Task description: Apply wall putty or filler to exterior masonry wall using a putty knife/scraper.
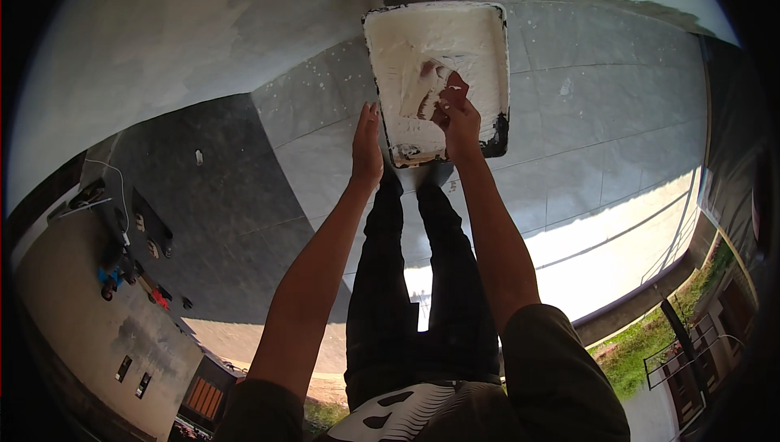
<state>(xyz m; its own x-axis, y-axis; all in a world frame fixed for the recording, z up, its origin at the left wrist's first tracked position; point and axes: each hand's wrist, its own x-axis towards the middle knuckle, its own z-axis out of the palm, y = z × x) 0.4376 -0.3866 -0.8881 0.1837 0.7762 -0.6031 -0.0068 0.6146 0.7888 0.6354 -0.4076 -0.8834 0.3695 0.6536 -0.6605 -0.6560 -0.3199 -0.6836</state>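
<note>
A black-rimmed paint tray, coated inside with thick cream-white paint, is in front of me, above my feet in the picture. My right hand is closed on a flat, dark-red scraper over the tray's inside. White paint covers much of the scraper's blade. My left hand is beside the tray's left edge, its fingers stretched out and close together. Whether the left palm touches the rim I cannot tell.
A wall with patchy grey and pale areas curves across the far side. Grey tiled floor with white specks stretches to the right, a dark floor section to the left. Sandals and a person are at the far left.
</note>
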